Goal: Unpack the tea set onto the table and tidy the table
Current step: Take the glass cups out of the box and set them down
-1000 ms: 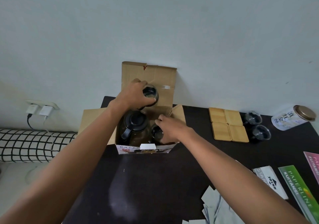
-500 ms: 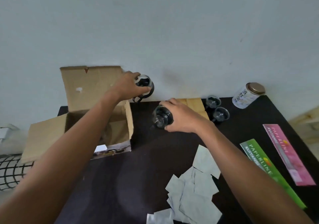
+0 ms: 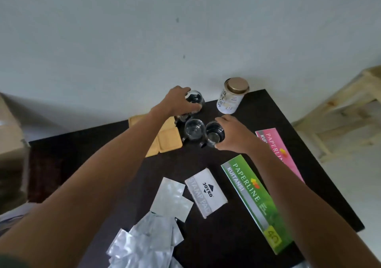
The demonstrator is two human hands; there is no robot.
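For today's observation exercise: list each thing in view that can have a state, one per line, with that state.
Left hand: gripping a glass cup.
Right hand: gripping another glass cup.
Left-hand cup: upright, held.
Right-hand cup: upright, held.
Middle cup: upright, free, empty.
Tin: lid on, upright.
Green receipt book: closed, flat.
Stamp pad box: closed.

light: soft, even, dim-ish daylight, source unclear | shadows: faint grey ones on the wall (image 3: 123, 40) behind the left arm | glare: sheen on the silver sachets (image 3: 144, 241) and dark table (image 3: 268, 111) | blur: cardboard box (image 3: 10, 133) smeared at left edge | distortion: wide-angle bend, forearms balloon toward the bottom corners
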